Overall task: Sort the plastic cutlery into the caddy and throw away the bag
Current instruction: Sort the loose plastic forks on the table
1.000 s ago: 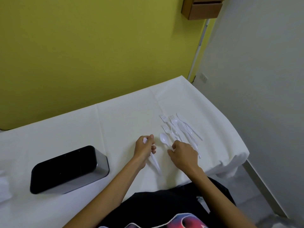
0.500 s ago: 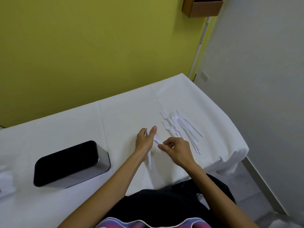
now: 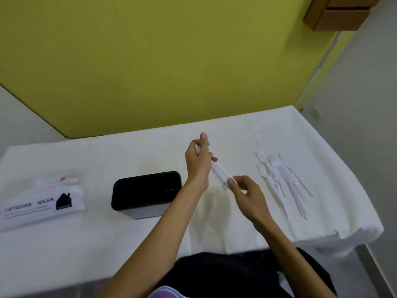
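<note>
Left hand (image 3: 198, 162) grip pinching white cutlery bundle (image 3: 220, 175), long axis slanting down-right; right hand (image 3: 247, 194) fingertips pinch lower end, above desk (image 3: 214, 233).

A plain indoor room, bare and staged-looking: a flat yellow-green wall (image 3: 161, 61) at twelve o'clock, a grey wall (image 3: 365, 93) at two, a wooden box (image 3: 339, 14) mounted up high, and a table under a white cloth (image 3: 107, 244). No telling which kind of room.
</note>
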### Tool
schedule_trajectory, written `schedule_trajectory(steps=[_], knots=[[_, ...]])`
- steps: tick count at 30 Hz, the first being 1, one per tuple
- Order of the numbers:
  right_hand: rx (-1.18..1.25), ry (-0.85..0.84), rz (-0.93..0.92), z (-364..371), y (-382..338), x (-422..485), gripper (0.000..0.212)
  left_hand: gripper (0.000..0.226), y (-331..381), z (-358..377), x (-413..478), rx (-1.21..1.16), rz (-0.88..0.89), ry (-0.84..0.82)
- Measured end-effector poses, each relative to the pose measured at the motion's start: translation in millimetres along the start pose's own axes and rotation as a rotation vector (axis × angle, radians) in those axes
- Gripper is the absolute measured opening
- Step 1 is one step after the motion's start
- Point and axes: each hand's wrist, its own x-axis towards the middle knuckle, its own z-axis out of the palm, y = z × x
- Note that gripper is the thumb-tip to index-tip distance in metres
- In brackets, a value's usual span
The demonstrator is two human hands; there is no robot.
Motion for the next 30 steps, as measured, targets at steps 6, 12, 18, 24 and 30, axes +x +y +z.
schedule_trajectory(steps=[6,12,18,24,30], knots=[[-0.084,-0.120,-0.224,59.1,-47.0,-4.7,0.029,0.037,78.3,-85.3,0.4,-0.122,0.276,0.149],[-0.403,-0.257,-0.620,131.0,-82.0,-9.4,0.041,0.035,107.6,-169.3,-6.3,-0.120,0.410,0.323],[-0.758,-0.117,-0.790,154.6,-68.5,-11.5,0.046,0.043,76.9,-212.0,-3.1,0.123,0.459,0.396],[-0.778,-0.085,-0.812,156.5,-69.9,-11.6,0.044,0.029,15.2,-223.4,-9.8,0.553,0.425,0.325],[-0.740,-0.078,-0.802,155.5,-69.3,-10.2,0.042,0.017,6.0,-222.2,-7.4,0.753,0.547,0.317]])
